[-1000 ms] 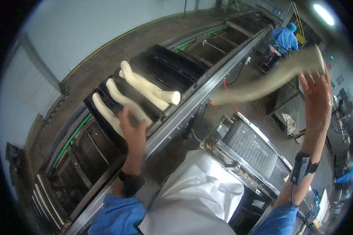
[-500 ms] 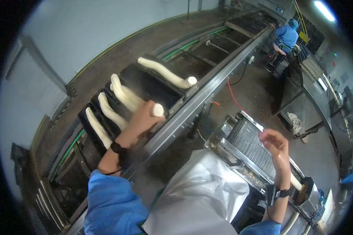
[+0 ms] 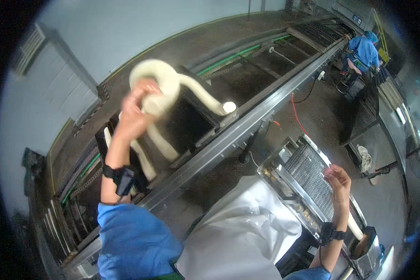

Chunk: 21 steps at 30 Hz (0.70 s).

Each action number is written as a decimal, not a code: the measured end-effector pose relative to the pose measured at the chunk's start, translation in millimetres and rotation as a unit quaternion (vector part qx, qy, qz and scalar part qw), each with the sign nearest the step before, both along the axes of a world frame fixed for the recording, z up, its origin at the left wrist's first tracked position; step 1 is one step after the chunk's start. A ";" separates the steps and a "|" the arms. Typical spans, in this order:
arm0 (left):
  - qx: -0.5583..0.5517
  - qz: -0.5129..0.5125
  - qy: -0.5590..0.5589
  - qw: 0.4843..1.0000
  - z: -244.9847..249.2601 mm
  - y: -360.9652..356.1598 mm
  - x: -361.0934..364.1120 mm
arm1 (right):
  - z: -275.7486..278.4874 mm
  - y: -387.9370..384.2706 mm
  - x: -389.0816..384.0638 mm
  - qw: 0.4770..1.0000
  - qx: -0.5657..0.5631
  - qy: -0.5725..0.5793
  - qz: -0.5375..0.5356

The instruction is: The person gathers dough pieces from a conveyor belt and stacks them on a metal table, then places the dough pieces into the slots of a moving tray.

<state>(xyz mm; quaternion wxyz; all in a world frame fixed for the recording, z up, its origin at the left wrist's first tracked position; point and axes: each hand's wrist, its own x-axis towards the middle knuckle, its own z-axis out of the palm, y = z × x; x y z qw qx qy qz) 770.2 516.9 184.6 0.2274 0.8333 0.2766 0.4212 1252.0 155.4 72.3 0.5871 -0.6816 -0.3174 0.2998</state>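
Note:
My left hand (image 3: 137,109) is raised over the dark trays, its fingers wrapped round a thick pale roll (image 3: 169,84) that is bent into a loop and blurred by motion. Beyond it, another pale roll (image 3: 200,94) lies curved across a black tray (image 3: 193,116). More pale rolls (image 3: 161,143) rest on the trays below my left wrist. On the right, my right hand (image 3: 338,179) hovers above a metal mesh belt (image 3: 308,170), fingers bent and partly spread, with nothing visible in it.
A long metal rail (image 3: 266,102) runs diagonally beside the trays. A person in blue (image 3: 363,51) sits at its far end. A metal table (image 3: 392,112) stands at right, a white cloth (image 3: 365,158) near its legs. A metal box (image 3: 366,252) is at the belt's lower end.
My left hand has lifted from the near rail up and away over the trays, bringing a pale roll with it, now curled. My right hand has shifted slightly down and right in view.

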 end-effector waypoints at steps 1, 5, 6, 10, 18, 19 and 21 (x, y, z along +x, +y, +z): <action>-0.051 0.031 0.073 0.996 -15.9 -8.7 -1.2 | -3.1 0.2 -0.9 1.000 0.002 0.005 0.016; -0.355 0.119 0.036 0.926 -91.6 7.8 -35.4 | -5.9 -8.8 -1.0 0.998 -0.048 -0.027 0.027; -0.356 0.119 0.037 0.926 -93.8 9.8 -33.0 | -9.3 -12.5 2.5 0.998 -0.048 -0.026 0.027; -0.413 0.259 -0.073 0.870 -77.4 8.9 -14.3 | -20.0 -25.5 16.8 0.999 -0.042 0.006 -0.001; -0.306 0.246 0.005 0.920 -97.7 108.5 -60.5 | -112.6 -74.5 74.4 0.911 -0.170 -0.374 -0.045; -0.305 0.249 0.004 0.919 -93.7 100.7 -58.7 | -108.5 -73.2 70.0 0.886 -0.224 -0.404 -0.045; -0.426 0.309 -0.024 0.850 -79.9 76.1 -50.7 | -117.4 -70.4 70.9 0.859 -0.273 -0.432 -0.044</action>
